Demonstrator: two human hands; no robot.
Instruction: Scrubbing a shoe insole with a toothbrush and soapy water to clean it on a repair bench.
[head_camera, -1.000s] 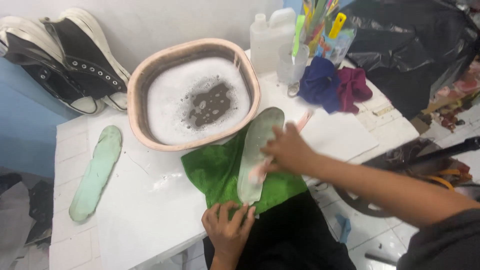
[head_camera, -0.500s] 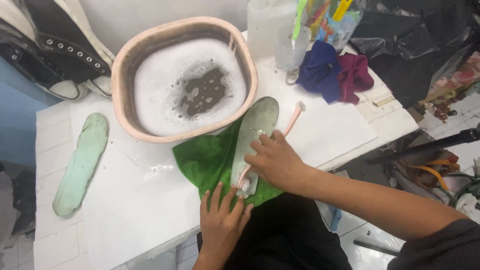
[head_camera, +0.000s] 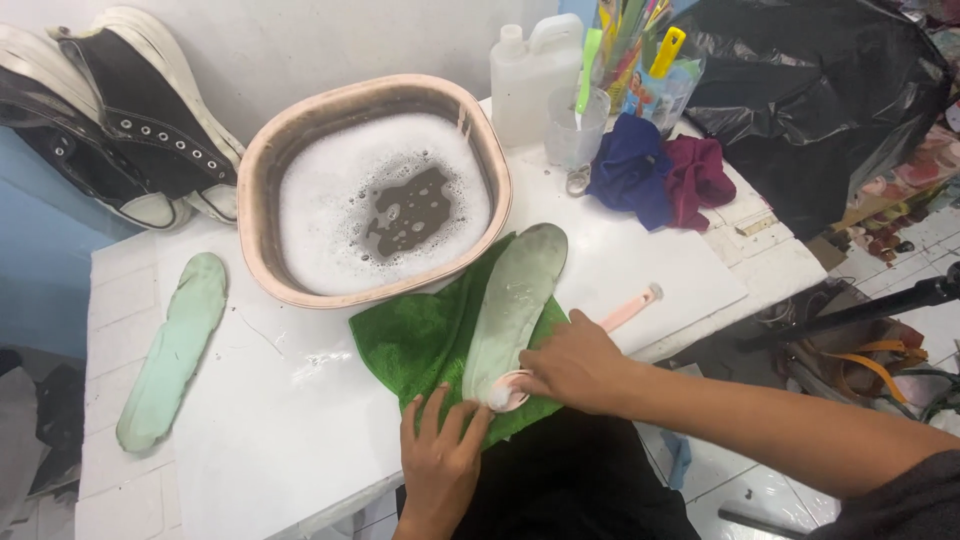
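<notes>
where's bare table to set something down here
The widest bare patch lies between the pale green insole at the left and the green towel, below the soapy basin. A smaller one sits right of the grey insole, beyond the pink brush. The back right corner is crowded with a jug and cloths.

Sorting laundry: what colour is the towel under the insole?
Green terry towel, clearest in the head view.

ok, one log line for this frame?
right hand: pink round brush on pale green insole heel | left hand: pinning green towel | foamy tan basin behind
</notes>
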